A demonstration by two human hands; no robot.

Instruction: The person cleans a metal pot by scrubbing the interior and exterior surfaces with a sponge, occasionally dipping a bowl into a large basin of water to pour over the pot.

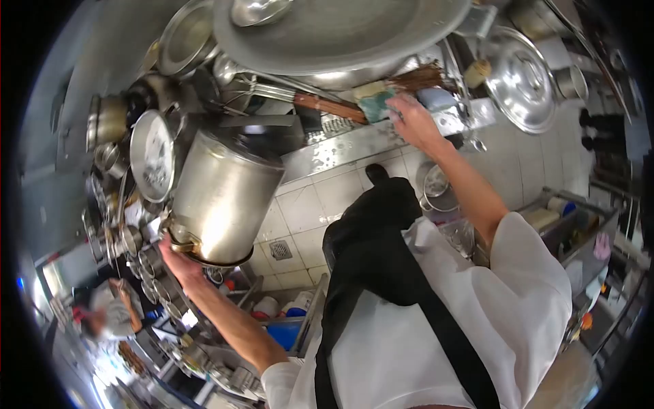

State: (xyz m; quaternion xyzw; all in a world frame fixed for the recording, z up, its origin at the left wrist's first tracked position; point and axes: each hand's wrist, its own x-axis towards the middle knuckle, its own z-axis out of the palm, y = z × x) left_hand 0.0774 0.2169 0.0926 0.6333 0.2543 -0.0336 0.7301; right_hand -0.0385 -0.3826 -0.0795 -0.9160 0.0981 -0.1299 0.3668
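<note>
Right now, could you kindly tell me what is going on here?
The person in the black apron holds a tilted metal stockpot, left hand at its handle. The right hand is at a green pad or cloth by the metal ledge. Beyond stands a wide wok with a ladle in it.

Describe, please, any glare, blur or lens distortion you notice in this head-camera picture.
In the head view, strong glare whitens the side of the large pot; the round metal lid shows bright highlights too; fisheye distortion bends the scene, with black corners; at lower left, bright light washes out detail and the co-worker looks blurred.
</note>
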